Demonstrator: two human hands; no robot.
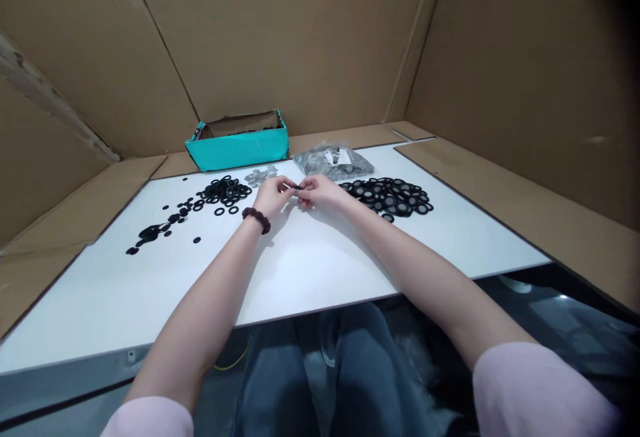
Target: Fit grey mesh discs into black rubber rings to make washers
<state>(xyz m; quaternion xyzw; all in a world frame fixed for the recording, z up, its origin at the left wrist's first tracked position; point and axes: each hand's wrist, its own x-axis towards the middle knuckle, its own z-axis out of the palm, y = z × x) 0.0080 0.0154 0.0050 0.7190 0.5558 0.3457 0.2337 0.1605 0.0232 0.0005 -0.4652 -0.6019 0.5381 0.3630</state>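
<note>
My left hand (274, 195) and my right hand (319, 192) meet over the far middle of the white table (300, 270). Their fingertips pinch a small black ring (297, 188) between them. A dark bead bracelet (257, 219) circles my left wrist. To the left lies a scatter of plain black rubber rings (225, 192), trailing off toward the table's left side. On the right sits a pile of black rings with grey centres (390, 196). A few small grey discs (261, 175) lie just beyond my left hand.
A teal box (239, 146) stands at the back of the table. A clear plastic bag of grey parts (334, 161) lies behind my right hand. Brown cardboard walls (310, 37) enclose the table on three sides. My knees show under the near edge.
</note>
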